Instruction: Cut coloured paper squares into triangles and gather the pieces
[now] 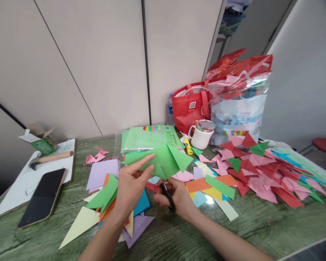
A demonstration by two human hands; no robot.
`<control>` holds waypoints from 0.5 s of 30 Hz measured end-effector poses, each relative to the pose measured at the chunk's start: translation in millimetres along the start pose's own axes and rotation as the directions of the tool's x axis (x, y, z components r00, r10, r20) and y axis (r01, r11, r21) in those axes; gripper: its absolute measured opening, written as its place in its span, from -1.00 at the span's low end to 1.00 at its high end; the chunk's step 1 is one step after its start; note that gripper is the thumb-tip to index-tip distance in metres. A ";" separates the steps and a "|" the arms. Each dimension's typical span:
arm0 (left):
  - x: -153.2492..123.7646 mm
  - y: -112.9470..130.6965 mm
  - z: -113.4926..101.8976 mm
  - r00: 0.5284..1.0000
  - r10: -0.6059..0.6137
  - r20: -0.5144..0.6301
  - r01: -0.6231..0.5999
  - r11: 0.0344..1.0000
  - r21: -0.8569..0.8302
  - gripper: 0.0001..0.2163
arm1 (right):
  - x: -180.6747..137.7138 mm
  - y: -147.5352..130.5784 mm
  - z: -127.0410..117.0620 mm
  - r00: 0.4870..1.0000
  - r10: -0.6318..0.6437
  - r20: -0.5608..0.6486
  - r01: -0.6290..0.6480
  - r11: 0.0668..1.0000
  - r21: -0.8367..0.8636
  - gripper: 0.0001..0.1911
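My left hand [134, 181] pinches a sheet of green paper [160, 159] by its left side, thumb and fingers closed on it. The sheet is held up above the table, with a folded triangular flap at its right end. In my right hand [176, 195] is a pair of scissors [167, 194] with black handles, its fingers closed round the loops. The blades meet the lower edge of the green sheet; most of their length is hidden. Below my left hand lie folded green pieces [105, 194], cream paper [81, 224] and purple paper [137, 230].
Many red and pink paper pieces [261, 170] heap up on the right. Behind stand a white mug [202, 137], a glue stick [188, 146], a red bag [187, 108] and a bottle [170, 110]. A phone [43, 197] and a hammer [52, 157] lie at left.
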State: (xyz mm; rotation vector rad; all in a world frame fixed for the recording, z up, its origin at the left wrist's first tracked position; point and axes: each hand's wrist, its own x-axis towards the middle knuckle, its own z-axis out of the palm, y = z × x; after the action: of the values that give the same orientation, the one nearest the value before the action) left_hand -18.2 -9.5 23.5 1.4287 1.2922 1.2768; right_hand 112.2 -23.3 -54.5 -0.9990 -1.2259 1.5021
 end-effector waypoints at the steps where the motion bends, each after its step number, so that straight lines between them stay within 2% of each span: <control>1: -0.1 1.4 0.5 1.000 0.000 0.006 0.000 1.000 -0.002 -0.70 | 0.1 -0.8 -1.2 1.000 -0.022 0.015 0.023 1.000 -0.013 -0.59; 8: 0.1 8.9 -2.1 0.997 0.001 0.077 -0.004 0.999 0.033 -0.77 | 1.7 -7.6 -4.2 0.996 -0.065 0.060 0.067 0.997 -0.036 -0.61; 15: 1.5 7.5 -4.6 0.995 -0.036 0.096 0.030 0.997 0.067 -0.72 | 0.9 -7.1 -2.8 0.997 -0.055 0.053 0.053 0.998 0.028 -0.67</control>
State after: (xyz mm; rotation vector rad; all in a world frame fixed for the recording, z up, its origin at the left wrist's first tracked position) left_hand -21.5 -9.4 31.8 1.4905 1.2972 1.1388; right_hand 115.7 -21.2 -48.1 -0.9066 -1.2580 1.5077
